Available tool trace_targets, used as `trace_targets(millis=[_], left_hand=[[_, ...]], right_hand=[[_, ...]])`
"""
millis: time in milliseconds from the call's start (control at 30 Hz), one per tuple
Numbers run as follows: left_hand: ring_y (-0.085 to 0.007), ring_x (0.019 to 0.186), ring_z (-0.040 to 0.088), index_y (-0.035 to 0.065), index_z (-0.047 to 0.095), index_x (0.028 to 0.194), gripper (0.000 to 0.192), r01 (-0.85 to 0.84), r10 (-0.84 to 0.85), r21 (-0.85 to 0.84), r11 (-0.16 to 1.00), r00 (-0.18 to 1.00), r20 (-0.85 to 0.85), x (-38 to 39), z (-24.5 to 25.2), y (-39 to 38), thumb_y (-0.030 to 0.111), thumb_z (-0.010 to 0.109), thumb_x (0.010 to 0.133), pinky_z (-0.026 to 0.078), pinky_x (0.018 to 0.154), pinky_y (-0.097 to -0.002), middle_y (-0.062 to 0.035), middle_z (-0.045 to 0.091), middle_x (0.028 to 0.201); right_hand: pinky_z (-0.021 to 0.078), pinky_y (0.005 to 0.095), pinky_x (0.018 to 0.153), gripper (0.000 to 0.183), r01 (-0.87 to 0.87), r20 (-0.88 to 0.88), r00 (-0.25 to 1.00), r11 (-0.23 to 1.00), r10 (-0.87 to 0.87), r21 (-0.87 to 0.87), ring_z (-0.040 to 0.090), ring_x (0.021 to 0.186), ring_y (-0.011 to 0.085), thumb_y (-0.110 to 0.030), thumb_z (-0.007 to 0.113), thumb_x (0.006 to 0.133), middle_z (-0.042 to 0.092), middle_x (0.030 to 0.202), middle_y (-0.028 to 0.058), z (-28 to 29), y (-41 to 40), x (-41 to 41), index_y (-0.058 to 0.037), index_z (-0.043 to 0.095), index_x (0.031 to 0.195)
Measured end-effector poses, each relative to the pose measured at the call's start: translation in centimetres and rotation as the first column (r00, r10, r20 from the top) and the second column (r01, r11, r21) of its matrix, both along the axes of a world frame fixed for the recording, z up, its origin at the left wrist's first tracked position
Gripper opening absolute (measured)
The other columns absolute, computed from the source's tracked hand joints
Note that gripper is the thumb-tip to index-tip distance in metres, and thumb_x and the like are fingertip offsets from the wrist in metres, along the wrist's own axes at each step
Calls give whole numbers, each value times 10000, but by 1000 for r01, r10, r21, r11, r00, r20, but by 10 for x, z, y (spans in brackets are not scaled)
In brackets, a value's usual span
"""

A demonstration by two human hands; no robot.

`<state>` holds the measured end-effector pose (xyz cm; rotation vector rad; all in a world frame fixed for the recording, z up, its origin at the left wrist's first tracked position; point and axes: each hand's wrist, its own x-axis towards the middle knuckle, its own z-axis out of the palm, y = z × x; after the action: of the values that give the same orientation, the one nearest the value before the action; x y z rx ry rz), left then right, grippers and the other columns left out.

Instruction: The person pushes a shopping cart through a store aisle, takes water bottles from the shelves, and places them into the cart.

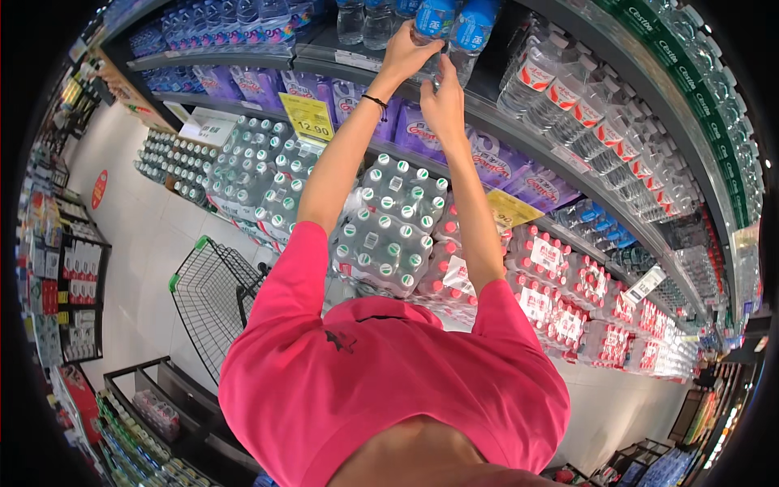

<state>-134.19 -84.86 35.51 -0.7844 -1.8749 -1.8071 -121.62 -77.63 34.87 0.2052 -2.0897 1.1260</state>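
Both my arms reach up to a shelf of water bottles at the top of the view. My left hand point(406, 52), with a dark cord on its wrist, is wrapped around a clear plastic bottle with a blue label point(433, 19). Right beside it stands another blue-labelled water bottle point(473, 30), slightly tilted in the view. My right hand point(444, 100) is just in front of the lower part of these two bottles, thumb and fingers apart. Whether its fingertips touch a bottle is hard to tell. More clear bottles point(377, 27) stand to the left on the same shelf.
Below run the shelf edge point(341, 59), purple packs point(420, 131) and yellow price signs point(307, 119). Shrink-wrapped bottle packs point(389, 225) are stacked before me. Red-labelled bottles point(563, 91) line the shelf at right. A wire shopping cart point(213, 298) stands at left on the tiled floor point(131, 243).
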Motion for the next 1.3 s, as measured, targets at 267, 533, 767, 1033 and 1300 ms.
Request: trace_targets(millis=[267, 533, 767, 1033, 1300], left_hand=[[-159, 889, 562, -35, 460, 1119, 562, -162, 162, 5, 987, 987, -18, 78, 47, -20, 163, 746, 678, 452, 795, -288, -111, 589, 967], [-146, 878, 559, -10, 454, 1115, 493, -23, 79, 341, 940, 986, -150, 194, 85, -64, 27, 718, 699, 464, 777, -272, -74, 575, 989], [-182, 1013, 530, -29, 400, 1186, 649, -98, 36, 344, 934, 983, 180, 312, 16, -109, 83, 758, 657, 418, 888, -309, -105, 533, 1100], [-194, 1059, 516, 14, 402, 1229, 641, -521, 525, -148, 841, 716, 460, 450, -105, -195, 195, 719, 702, 391, 917, -331, -129, 550, 1116], [-256, 908, 608, 13, 555, 1079, 422, -558, 549, -287, 779, 384, 742, 548, -130, -262, 293, 638, 775, 468, 793, -326, -166, 614, 1003]], right_hand=[[300, 401, 999, 649, -101, -208, 970, 988, 124, 115, 344, 1228, 375, -88, 576, 760, 327, 1321, 267, -3, -10, -7, 75, 274, 1311], [277, 434, 1007, 778, -94, -493, 853, 980, 171, 176, 305, 1241, 378, -92, 707, 668, 344, 1305, 235, 53, -52, 100, 57, 286, 1305], [411, 423, 880, 780, -440, -112, 888, 895, 446, 80, 472, 1097, 376, -146, 708, 674, 448, 1200, 258, 14, -80, 176, 55, 279, 1294], [448, 401, 811, 618, -837, 503, 445, 544, 741, -62, 552, 959, 357, -119, 703, 675, 558, 1065, 184, -115, -134, 241, -55, 429, 1225], [447, 378, 809, 572, -926, 808, -199, 165, 554, -341, 561, 987, 332, -96, 692, 670, 571, 1059, 179, -175, -201, 294, -80, 443, 1185]])
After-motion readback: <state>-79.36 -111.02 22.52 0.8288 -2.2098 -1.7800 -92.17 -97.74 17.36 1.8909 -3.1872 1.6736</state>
